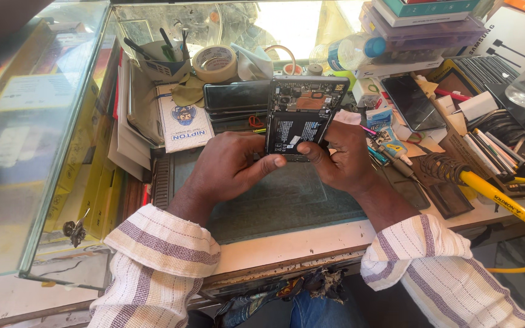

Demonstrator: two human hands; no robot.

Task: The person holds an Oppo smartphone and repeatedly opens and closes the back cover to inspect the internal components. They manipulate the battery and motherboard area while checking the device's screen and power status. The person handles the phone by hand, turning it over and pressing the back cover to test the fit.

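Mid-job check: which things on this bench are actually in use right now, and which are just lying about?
In use: opened phone, held by left hand and right hand over the green mat.

Lying about: tape roll, soldering iron, water bottle, spare phone, glue tube.

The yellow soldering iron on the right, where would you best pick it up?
By its yellow handle, coming from the right and above. The dark coiled metal end points left toward the right hand; the handle lies bare on the bench edge, its cord trailing off.

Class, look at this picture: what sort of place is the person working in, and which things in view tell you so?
Most likely a phone repair bench. Both the left hand and right hand hold an opened phone with its insides showing, a yellow-handled soldering iron lies beside them, and another phone lies nearby.
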